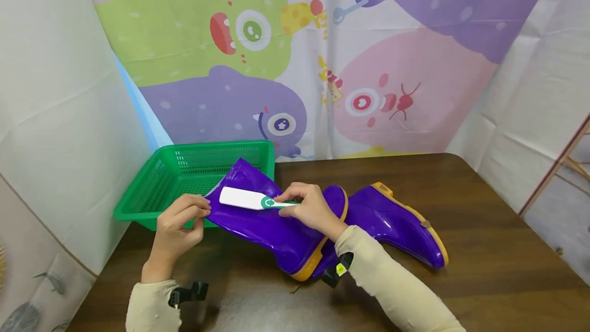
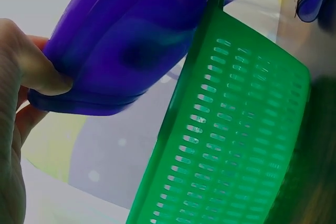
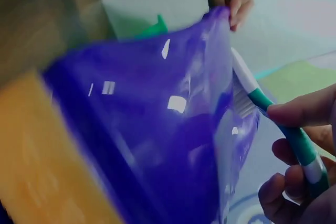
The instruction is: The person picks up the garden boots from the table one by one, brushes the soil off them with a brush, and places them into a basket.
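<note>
A purple rain boot (image 1: 272, 227) with a yellow sole lies tilted, its shaft pointing left over the basket's edge. My left hand (image 1: 180, 224) pinches the rim of its shaft, thumb on one face in the left wrist view. In my right hand (image 1: 311, 206) is a white and green brush (image 1: 244, 199), gripped by its handle. The brush's bristles (image 3: 242, 102) meet the shaft's surface in the right wrist view. A second purple boot (image 1: 392, 222) lies on its side to the right, partly behind the first.
A green perforated basket (image 1: 216, 145) stands at the back left of the brown wooden table (image 1: 493, 250), partly beneath the boot's shaft. Behind the table hangs a cartoon-print curtain (image 1: 392, 65), with pale cloth on both sides.
</note>
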### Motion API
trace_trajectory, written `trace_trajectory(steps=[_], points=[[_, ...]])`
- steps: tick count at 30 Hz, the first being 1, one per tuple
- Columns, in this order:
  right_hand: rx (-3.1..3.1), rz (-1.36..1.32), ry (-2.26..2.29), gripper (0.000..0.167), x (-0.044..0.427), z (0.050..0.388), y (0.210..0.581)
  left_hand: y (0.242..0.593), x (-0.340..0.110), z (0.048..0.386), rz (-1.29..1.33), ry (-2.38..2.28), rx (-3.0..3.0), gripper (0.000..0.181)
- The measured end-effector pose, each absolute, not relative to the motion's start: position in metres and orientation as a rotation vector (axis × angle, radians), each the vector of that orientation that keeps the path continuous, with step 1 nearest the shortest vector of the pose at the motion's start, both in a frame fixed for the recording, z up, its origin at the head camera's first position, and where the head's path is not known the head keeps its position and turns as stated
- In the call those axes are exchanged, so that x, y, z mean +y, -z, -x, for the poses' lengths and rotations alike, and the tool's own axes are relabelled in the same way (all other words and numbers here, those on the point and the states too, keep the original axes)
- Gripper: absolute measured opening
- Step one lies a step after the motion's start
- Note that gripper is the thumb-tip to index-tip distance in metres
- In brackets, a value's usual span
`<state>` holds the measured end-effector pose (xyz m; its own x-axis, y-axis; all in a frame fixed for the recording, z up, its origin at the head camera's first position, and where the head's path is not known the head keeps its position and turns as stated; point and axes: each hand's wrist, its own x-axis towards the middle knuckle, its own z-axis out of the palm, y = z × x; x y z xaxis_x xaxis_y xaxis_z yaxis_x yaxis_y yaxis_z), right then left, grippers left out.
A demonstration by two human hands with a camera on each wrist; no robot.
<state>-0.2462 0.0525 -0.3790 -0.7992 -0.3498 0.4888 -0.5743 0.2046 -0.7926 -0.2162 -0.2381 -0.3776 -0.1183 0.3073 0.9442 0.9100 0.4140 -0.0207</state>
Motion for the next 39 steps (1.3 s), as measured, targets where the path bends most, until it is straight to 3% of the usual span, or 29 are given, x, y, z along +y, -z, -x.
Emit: trace_trajectory(steps=[14, 30, 39], points=[[-2.389, -0.551, -1.604, 0.024, 0.090, 0.264, 0.376, 0.377, -0.238, 0.218, 1.082, 0.750, -1.651, 0.021], [-2.324, -0.797, -1.772, 0.022, 0.080, 0.239, 0.376, 0.370, -0.234, 0.212, 1.087, 0.751, -1.627, 0.021], [-2.391, -0.523, -1.762, 0.022, 0.124, 0.248, 0.397, 0.367, -0.231, 0.209, 1.082, 0.766, -1.630, 0.020]])
